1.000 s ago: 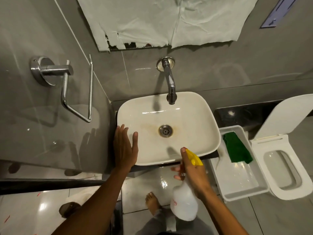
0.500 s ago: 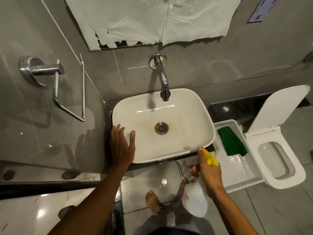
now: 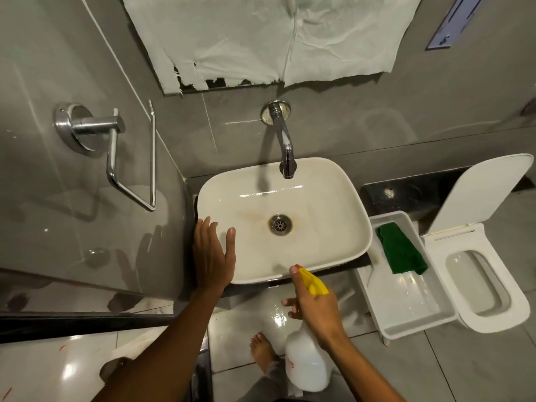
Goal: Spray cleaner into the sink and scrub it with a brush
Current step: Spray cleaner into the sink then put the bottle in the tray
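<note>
Head view, looking down on a bathroom corner. A white rectangular vessel sink (image 3: 324, 198) sits on a dark desk (image 3: 406, 192), its basin showing a brownish stain around the metal drain (image 3: 280, 224). A chrome wall-mounted faucet (image 3: 285, 146) projects over the sink's rear edge.

The left hand (image 3: 213, 256) lies flat and open, fingers spread, on the sink's near-left rim. The right hand (image 3: 314, 303) is closed around the neck of a translucent white spray bottle (image 3: 306, 364), held just in front of the sink's near edge; the bottle's yellow trigger head (image 3: 314, 284) points toward the basin, with the forefinger extended along its top.

To the right of the sink, a white plastic tray (image 3: 412, 314) holds a green scrubbing cloth (image 3: 401, 250) at its far end. Beside the tray stands a white toilet (image 3: 481, 285) with its lid raised.

On the left wall, a chrome towel ring holder (image 3: 116, 146) is fixed to grey tile. Above the faucet, crumpled white paper (image 3: 261, 39) covers a mirror. A bare foot (image 3: 261, 351) rests on the glossy floor below the sink.
</note>
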`<state>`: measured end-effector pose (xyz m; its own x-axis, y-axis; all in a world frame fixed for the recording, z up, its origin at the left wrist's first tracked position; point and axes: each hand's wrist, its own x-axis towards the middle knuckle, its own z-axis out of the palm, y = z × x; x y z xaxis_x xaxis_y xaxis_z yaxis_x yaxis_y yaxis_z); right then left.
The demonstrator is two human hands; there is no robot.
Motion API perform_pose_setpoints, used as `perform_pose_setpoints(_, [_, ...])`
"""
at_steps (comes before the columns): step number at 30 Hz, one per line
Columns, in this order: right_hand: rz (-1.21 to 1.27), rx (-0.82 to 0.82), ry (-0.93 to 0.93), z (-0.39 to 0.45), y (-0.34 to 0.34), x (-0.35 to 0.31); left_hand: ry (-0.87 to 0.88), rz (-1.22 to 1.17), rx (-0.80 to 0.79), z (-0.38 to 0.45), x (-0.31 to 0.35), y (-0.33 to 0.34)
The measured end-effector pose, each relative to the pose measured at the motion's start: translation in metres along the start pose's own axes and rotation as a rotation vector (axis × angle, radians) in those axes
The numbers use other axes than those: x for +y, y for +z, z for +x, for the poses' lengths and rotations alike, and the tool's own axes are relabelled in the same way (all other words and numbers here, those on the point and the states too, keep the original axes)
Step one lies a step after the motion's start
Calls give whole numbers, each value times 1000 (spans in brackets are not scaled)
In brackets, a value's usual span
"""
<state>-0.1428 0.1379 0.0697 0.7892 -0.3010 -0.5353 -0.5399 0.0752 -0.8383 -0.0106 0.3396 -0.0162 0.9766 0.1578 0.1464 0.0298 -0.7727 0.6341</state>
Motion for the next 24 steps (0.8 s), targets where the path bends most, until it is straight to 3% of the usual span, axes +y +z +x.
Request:
perform_pose_setpoints(4, [-38, -64, -30, 3, 1, -2, -4, 14, -7, 1, -1, 0])
perform_pose_setpoints(13, [16, -46, 5, 8, -3, -1, -12, 23, -17, 1, -3, 1])
perform_pose_setpoints(24, [104, 125, -23, 15, -39, -1, -14, 20, -18, 0, -3, 1])
